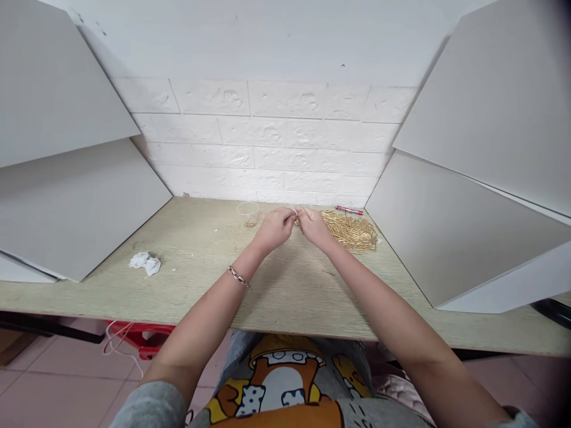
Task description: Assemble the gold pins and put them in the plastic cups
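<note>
My left hand (275,228) and my right hand (314,228) meet over the table, both closed in a pinch with fingertips together. Between them shows a trace of gold, too small to make out. A pile of thin gold sticks (350,230) lies right beside my right hand. Just left of my left hand stands a clear plastic cup (248,208), with small gold bits (250,224) at its base; whether they are inside it I cannot tell.
A red patterned tube (349,210) lies behind the pile. Crumpled white tissue (145,262) rests on the wooden table (191,297) at the left. Grey panels (89,208) flank the table on both sides, with a white brick-patterned wall (267,131) behind. Below is a red stool (143,337).
</note>
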The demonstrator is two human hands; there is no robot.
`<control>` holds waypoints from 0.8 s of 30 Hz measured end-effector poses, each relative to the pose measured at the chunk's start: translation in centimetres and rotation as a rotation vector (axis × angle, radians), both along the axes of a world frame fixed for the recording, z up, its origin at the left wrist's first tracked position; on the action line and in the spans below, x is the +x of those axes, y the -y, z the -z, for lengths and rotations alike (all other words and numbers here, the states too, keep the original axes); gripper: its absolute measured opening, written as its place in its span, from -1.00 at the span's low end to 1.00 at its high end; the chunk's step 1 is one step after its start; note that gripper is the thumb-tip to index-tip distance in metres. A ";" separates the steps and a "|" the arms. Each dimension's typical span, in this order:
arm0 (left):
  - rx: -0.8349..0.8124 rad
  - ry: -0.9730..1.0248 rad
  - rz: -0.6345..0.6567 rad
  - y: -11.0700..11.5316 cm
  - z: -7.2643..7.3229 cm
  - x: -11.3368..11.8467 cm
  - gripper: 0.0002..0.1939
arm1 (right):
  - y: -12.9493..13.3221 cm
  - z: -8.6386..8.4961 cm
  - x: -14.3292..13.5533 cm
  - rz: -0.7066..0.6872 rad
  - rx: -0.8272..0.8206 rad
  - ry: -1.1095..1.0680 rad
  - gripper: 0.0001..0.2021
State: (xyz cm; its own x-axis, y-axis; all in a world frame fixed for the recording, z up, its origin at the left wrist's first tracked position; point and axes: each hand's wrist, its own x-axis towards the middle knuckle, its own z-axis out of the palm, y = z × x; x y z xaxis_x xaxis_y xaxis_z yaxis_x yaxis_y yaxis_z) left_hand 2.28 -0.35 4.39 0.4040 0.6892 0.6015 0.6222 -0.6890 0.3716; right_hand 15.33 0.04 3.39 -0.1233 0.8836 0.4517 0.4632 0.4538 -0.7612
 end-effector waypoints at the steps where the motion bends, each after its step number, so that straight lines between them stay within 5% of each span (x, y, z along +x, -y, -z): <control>1: -0.003 0.004 0.005 0.0 0.0 0.0 -0.78 | -0.1 0.1 0.0 -0.012 -0.019 -0.020 -0.56; 13: -0.046 0.028 0.037 0.3 -0.7 -0.3 -0.78 | 0.4 -0.4 -0.4 -0.229 -0.333 -0.433 -0.52; 24: -0.080 0.041 0.041 0.3 -0.8 -0.4 -0.78 | 0.0 -0.4 0.6 -0.135 -0.162 -0.121 -0.52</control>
State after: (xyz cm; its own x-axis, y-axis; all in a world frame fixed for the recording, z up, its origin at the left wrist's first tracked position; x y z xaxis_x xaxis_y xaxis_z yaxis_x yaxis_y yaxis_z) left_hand 1.92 -0.69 5.18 0.4088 0.7191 0.5619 0.5772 -0.6806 0.4512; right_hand 15.96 0.06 3.78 -0.1985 0.9250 0.3239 0.3082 0.3726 -0.8753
